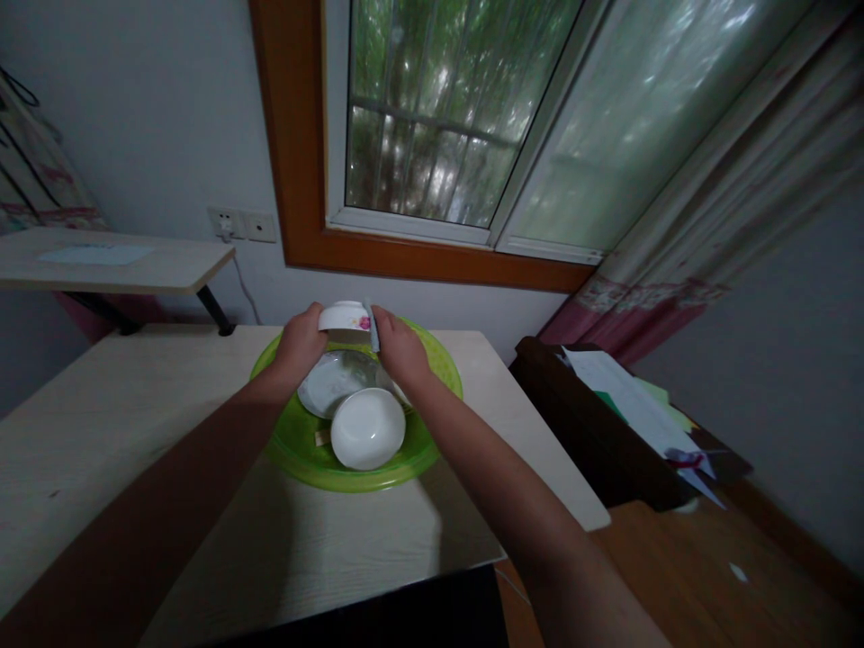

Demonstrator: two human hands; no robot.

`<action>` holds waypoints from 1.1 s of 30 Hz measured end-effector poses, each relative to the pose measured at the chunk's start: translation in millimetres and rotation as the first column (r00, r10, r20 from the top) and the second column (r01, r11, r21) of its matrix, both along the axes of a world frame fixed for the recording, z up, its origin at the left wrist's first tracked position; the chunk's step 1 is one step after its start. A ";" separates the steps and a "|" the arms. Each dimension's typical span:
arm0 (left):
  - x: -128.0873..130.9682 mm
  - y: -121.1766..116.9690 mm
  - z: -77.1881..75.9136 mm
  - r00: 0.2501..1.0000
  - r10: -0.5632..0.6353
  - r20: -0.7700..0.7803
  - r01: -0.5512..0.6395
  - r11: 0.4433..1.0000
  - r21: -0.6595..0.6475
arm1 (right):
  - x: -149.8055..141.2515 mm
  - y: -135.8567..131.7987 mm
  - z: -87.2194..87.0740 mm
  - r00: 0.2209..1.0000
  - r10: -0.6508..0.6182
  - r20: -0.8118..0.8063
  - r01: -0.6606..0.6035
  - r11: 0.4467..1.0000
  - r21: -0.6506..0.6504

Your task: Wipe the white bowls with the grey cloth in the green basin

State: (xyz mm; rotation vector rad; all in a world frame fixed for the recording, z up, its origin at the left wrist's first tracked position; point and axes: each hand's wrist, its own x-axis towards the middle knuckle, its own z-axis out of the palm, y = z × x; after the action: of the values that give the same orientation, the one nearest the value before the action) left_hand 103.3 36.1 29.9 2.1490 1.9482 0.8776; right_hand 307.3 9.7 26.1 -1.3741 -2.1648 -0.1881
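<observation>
A green plastic basin (pixel 432 450) stands on a pale wooden table (pixel 101 432). Inside it lie a white bowl (pixel 368 429) near the front and a white plate (pixel 330 382) behind it. Above the basin's far rim my left hand (pixel 301 346) is closed round a small white bowl with a pink flower print (pixel 344 317). My right hand (pixel 398 346) is closed on a small grey cloth or sponge (pixel 372 326) pressed against that bowl's side.
Behind the table is a wall with sockets (pixel 243 225) and a window (pixel 438 117) with curtains (pixel 708 225). A second tabletop (pixel 114 261) stands at the left. A dark cabinet with papers (pixel 627 405) is at the right, over wooden floor (pixel 708 576).
</observation>
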 end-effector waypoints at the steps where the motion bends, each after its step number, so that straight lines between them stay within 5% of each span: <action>1: 0.6 -0.7 0.5 1.000 0.006 -0.018 -0.006 1.000 0.003 | -0.8 -0.4 -0.4 0.999 0.036 0.017 -0.037 0.998 0.043; 5: 3.0 -1.4 -0.5 0.998 0.002 -0.062 0.000 1.000 0.022 | -2.6 -2.4 -0.9 0.980 0.190 0.059 -0.197 0.969 0.152; 10: 2.9 -1.7 -1.0 0.998 -0.029 -0.054 0.033 0.997 0.068 | -3.0 -2.9 0.4 0.963 0.271 0.004 -0.269 0.955 0.121; 21: -0.6 -3.1 0.3 0.994 -0.097 0.057 0.086 0.983 0.165 | 10.1 15.7 -10.5 0.978 0.017 -0.206 -0.039 0.994 -0.105; 33: 5.9 -3.8 1.8 0.986 -0.157 0.047 0.144 0.965 0.219 | 10.6 15.2 -12.5 0.938 -0.100 -0.332 0.056 0.989 -0.139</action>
State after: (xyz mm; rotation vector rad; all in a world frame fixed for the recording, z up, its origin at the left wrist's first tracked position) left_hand 109.2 32.3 31.7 2.3160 1.7022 1.1611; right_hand 317.8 24.8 13.6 -1.4448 -1.8631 0.1519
